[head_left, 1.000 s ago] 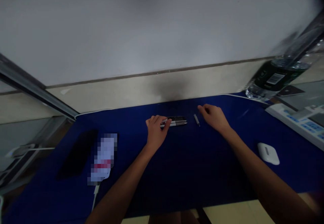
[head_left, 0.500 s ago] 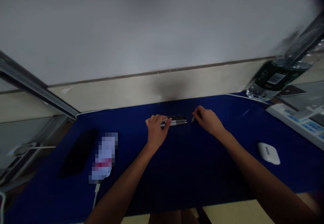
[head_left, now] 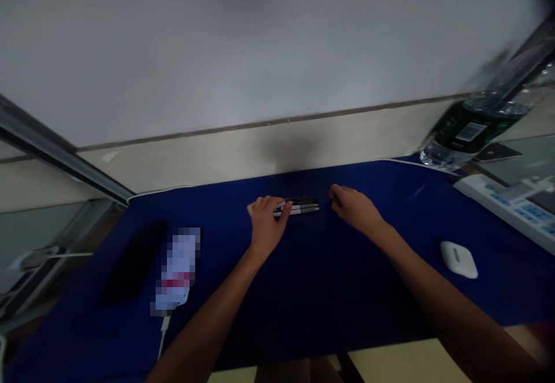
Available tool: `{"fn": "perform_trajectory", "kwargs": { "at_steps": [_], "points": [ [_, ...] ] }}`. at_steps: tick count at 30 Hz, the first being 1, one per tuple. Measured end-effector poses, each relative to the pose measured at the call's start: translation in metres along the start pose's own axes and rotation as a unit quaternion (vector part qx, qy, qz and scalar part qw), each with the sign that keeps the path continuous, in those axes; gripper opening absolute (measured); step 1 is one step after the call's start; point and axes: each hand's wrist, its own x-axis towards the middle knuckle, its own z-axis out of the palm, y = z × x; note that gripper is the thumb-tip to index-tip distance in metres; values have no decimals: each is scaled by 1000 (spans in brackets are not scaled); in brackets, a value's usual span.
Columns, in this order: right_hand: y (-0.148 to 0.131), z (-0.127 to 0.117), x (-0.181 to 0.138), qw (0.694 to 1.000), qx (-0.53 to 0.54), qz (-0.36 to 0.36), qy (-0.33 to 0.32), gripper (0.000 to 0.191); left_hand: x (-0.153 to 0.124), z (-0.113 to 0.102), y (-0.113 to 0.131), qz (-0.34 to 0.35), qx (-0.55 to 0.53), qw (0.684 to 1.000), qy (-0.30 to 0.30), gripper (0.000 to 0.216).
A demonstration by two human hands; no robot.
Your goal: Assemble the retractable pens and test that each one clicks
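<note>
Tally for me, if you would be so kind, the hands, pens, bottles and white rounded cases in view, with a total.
Left hand and right hand: 2
Pens: at least 2, partly hidden
Bottle: 1
White rounded case: 1
Total: at least 6

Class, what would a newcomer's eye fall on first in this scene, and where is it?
Probably the left hand on the pens mid-picture, and the right hand, curled, just right of them, both against the blue tabletop. Next, the green-labelled bottle by the wall at far right, and the small white case nearer the camera, beside the right forearm.
</note>
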Motion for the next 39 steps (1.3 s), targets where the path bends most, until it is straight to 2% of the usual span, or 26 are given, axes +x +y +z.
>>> {"fn": "perform_trajectory", "kwargs": {
  "at_steps": [3,5,10,15,19,26,39],
  "points": [
    [-2,-5,2,994,103,-2,44,23,0,0,0,2,2,1000,-3,24],
    [-6,-9,2,979,190,-21,74,27,0,0,0,3,-1,1000,-3,23],
    [-18,-14,-1,955,278,-73,78,16,0,0,0,2,-3,1000,1,22],
    [-20,-12,-1,931,351,-70,76,19,0,0,0,5,-2,1000,1,21],
    [-22,-12,-2,927,364,-76,55,19,-1,0,1,9,-1,1000,1,21],
    [-25,-11,-3,925,366,-84,55,19,-1,-2,3,20,4,1000,-7,20],
    [-40,-4,-8,914,387,-124,-6,21,-5,1,7,71,24,993,-88,22]
  ]
}}
